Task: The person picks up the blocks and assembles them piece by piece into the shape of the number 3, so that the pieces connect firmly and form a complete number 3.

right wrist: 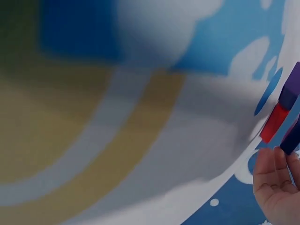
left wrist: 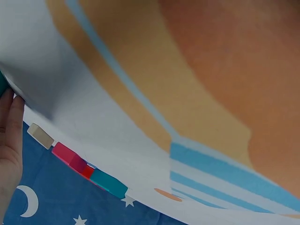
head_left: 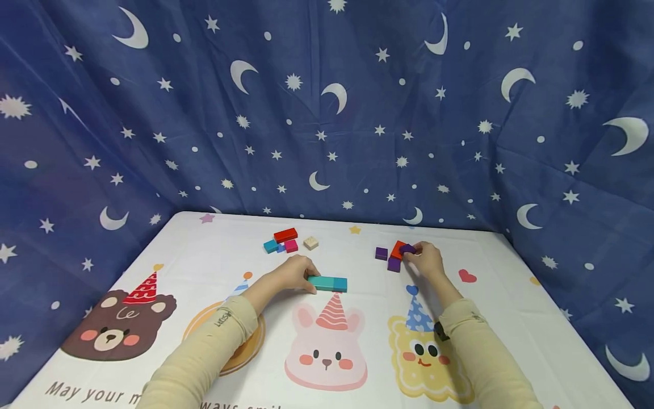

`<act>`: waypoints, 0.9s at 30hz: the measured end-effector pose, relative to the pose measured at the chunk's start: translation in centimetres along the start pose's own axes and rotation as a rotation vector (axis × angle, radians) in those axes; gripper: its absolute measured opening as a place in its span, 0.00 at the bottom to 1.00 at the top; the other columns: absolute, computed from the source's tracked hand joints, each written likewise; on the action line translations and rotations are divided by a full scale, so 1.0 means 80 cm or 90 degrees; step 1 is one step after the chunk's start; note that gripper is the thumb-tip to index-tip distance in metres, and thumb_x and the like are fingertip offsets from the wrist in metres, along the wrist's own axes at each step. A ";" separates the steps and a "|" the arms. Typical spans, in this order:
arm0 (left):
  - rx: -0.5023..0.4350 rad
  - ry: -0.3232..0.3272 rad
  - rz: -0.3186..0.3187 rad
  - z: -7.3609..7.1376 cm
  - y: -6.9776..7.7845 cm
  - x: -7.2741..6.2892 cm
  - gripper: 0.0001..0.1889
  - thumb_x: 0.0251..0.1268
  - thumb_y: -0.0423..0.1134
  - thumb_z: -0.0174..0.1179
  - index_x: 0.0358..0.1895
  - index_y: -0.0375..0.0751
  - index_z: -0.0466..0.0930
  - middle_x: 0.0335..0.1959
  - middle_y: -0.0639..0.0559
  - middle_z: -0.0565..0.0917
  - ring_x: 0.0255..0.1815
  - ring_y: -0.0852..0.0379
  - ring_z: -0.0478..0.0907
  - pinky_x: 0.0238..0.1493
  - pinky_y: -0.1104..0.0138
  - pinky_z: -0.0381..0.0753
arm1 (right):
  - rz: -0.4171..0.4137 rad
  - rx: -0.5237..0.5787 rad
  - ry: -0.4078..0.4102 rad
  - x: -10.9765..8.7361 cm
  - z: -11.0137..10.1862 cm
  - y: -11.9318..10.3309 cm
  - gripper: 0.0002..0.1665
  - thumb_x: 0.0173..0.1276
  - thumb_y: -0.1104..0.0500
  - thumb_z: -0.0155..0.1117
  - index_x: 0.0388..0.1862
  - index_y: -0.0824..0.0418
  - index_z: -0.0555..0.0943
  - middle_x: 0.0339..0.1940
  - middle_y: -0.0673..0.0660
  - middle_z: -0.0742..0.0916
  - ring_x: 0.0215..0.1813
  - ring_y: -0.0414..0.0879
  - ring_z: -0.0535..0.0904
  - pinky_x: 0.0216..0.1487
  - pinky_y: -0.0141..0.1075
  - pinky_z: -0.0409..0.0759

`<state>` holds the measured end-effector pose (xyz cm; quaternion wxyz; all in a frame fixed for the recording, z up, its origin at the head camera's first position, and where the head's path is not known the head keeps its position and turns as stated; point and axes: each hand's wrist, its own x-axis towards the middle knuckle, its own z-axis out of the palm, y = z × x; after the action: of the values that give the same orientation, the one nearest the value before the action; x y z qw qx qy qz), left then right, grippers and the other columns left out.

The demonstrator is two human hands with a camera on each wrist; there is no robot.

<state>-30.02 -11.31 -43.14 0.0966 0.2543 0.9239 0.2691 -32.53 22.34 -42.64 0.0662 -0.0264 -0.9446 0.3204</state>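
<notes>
My left hand (head_left: 295,272) grips the left end of a teal block (head_left: 322,283), thumb on the near side. A bluer block (head_left: 340,284) sits flush against its right end, above the printed rabbit's hat. On the right, my right hand (head_left: 428,261) pinches a small purple block (head_left: 407,249) at an orange-red block (head_left: 397,250); whether the two touch, I cannot tell. Two more purple blocks, one to the left (head_left: 381,253) and one just in front (head_left: 394,264), lie beside the orange-red one. In the right wrist view, fingertips (right wrist: 280,157) meet the dark purple block (right wrist: 291,138).
Toward the back left lie a long red block (head_left: 285,235), a blue-teal block (head_left: 271,246), a pink block (head_left: 291,246), a small blue piece (head_left: 280,248) and a beige block (head_left: 310,243). A starry blue curtain (head_left: 352,153) hangs behind the white printed tablecloth (head_left: 516,284).
</notes>
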 end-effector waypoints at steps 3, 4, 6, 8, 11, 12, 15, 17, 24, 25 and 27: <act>0.000 0.002 0.000 0.001 0.000 0.000 0.18 0.44 0.38 0.74 0.42 0.37 0.86 0.34 0.50 0.88 0.28 0.63 0.74 0.35 0.75 0.77 | -0.014 0.008 0.002 0.002 0.005 -0.004 0.23 0.63 0.60 0.62 0.51 0.77 0.75 0.46 0.72 0.82 0.46 0.62 0.76 0.53 0.50 0.75; 0.001 0.003 0.001 0.001 0.000 0.000 0.18 0.44 0.38 0.74 0.42 0.37 0.86 0.34 0.50 0.88 0.28 0.63 0.74 0.35 0.75 0.77 | -0.018 0.010 0.001 0.002 0.006 -0.006 0.23 0.63 0.60 0.62 0.52 0.77 0.75 0.46 0.72 0.82 0.46 0.61 0.77 0.52 0.50 0.76; 0.001 0.003 -0.001 0.001 0.000 0.000 0.18 0.44 0.39 0.74 0.42 0.38 0.86 0.34 0.50 0.88 0.28 0.64 0.74 0.35 0.76 0.76 | -0.042 0.017 0.010 0.003 0.010 -0.009 0.23 0.62 0.59 0.64 0.50 0.76 0.76 0.43 0.71 0.83 0.42 0.58 0.78 0.47 0.45 0.78; 0.003 0.004 0.002 0.001 0.000 0.000 0.18 0.44 0.39 0.74 0.42 0.38 0.86 0.34 0.50 0.88 0.27 0.64 0.73 0.34 0.77 0.76 | -0.058 0.017 0.004 0.003 0.014 -0.014 0.23 0.62 0.59 0.65 0.50 0.75 0.77 0.43 0.70 0.83 0.41 0.57 0.78 0.45 0.43 0.79; 0.004 0.009 0.014 -0.001 0.000 0.000 0.18 0.44 0.39 0.75 0.41 0.37 0.87 0.33 0.50 0.88 0.27 0.64 0.73 0.32 0.76 0.76 | -0.088 0.019 -0.006 0.003 0.019 -0.023 0.22 0.61 0.60 0.65 0.51 0.74 0.77 0.46 0.70 0.83 0.44 0.58 0.79 0.48 0.44 0.80; 0.003 0.011 0.019 -0.001 -0.001 -0.001 0.18 0.43 0.38 0.75 0.41 0.37 0.87 0.33 0.50 0.88 0.26 0.64 0.73 0.32 0.76 0.76 | -0.095 0.021 -0.008 0.002 0.021 -0.026 0.22 0.62 0.61 0.65 0.51 0.74 0.77 0.47 0.70 0.83 0.46 0.59 0.79 0.50 0.44 0.80; 0.002 0.015 0.027 -0.001 -0.002 -0.001 0.18 0.43 0.38 0.75 0.41 0.37 0.87 0.33 0.49 0.88 0.26 0.64 0.73 0.32 0.76 0.76 | -0.104 0.016 -0.024 0.000 0.024 -0.036 0.22 0.62 0.63 0.64 0.53 0.73 0.76 0.51 0.71 0.81 0.52 0.62 0.78 0.56 0.51 0.77; -0.002 0.016 0.029 -0.001 -0.004 -0.001 0.18 0.43 0.38 0.75 0.41 0.37 0.87 0.33 0.49 0.88 0.26 0.65 0.73 0.32 0.77 0.76 | -0.108 0.012 -0.031 -0.001 0.027 -0.041 0.22 0.62 0.63 0.64 0.53 0.73 0.76 0.51 0.71 0.82 0.51 0.60 0.78 0.55 0.50 0.77; -0.003 0.020 0.040 0.000 -0.007 -0.001 0.18 0.43 0.38 0.75 0.41 0.37 0.87 0.33 0.49 0.88 0.26 0.65 0.73 0.31 0.77 0.76 | -0.170 0.024 -0.059 -0.003 0.040 -0.048 0.20 0.57 0.65 0.68 0.48 0.73 0.79 0.40 0.67 0.84 0.40 0.54 0.81 0.43 0.44 0.81; -0.002 0.019 0.040 0.000 -0.007 -0.001 0.18 0.43 0.38 0.75 0.41 0.36 0.86 0.33 0.49 0.88 0.26 0.65 0.73 0.31 0.76 0.75 | -0.177 0.026 -0.063 -0.003 0.042 -0.049 0.20 0.57 0.65 0.69 0.47 0.73 0.80 0.40 0.66 0.85 0.39 0.53 0.81 0.43 0.44 0.81; -0.002 0.017 0.036 0.001 -0.007 -0.001 0.18 0.43 0.38 0.75 0.41 0.37 0.86 0.33 0.49 0.88 0.26 0.65 0.73 0.31 0.76 0.75 | -0.196 0.026 -0.071 -0.005 0.046 -0.051 0.19 0.55 0.66 0.69 0.45 0.74 0.80 0.38 0.66 0.85 0.38 0.53 0.80 0.43 0.44 0.81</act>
<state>-30.14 -11.76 -43.53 0.0770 0.2764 0.9172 0.2764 -32.73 16.84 -43.09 0.0622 0.1381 -0.9329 0.3269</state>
